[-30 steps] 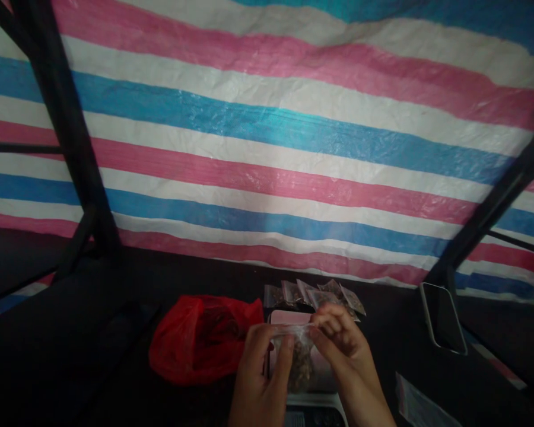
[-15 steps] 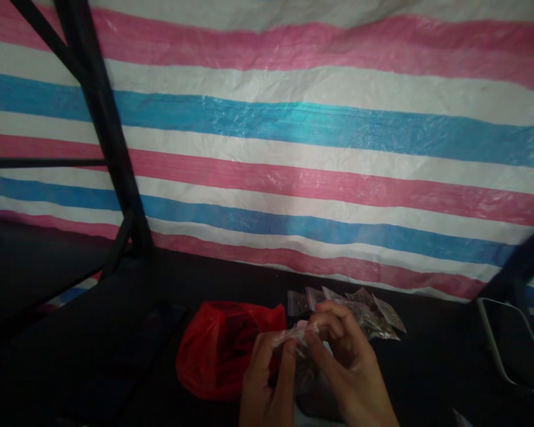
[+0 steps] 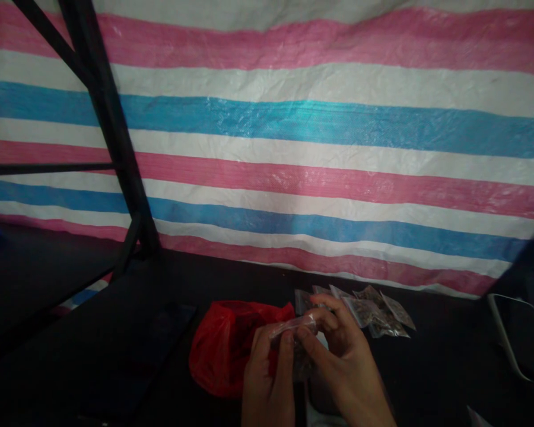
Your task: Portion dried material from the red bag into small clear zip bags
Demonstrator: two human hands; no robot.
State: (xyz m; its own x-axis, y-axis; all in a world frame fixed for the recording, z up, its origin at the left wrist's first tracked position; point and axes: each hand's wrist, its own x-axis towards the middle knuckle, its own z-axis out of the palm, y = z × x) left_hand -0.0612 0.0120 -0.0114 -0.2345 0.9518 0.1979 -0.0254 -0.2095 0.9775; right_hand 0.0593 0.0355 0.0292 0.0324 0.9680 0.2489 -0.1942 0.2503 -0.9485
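My left hand (image 3: 269, 373) and my right hand (image 3: 342, 356) pinch the top edge of a small clear plastic bag (image 3: 292, 325) between thumbs and fingers. Dark contents show dimly in the bag, below the fingertips; what they are I cannot make out. Close by on the left, a red plastic bag (image 3: 216, 350) stands with its mouth spread and a dark inside. Just beyond my right hand lie several small clear bags (image 3: 376, 311) of brownish bits, overlapping one another. Under my hands is a pale-edged flat object (image 3: 318, 415), partly covered by them.
A dark phone-like device with a light rim (image 3: 523, 338) lies on the black table (image 3: 431, 367) at the right. Black metal bars (image 3: 120, 142) rise at the left. A striped plastic sheet (image 3: 315, 124) hangs behind. A clear plastic corner (image 3: 477, 418) shows at bottom right.
The view has shifted slightly, so the table items appear a little further right. Both hands keep their pinch, and the bag's top edge looks straighter and flatter between the fingers.
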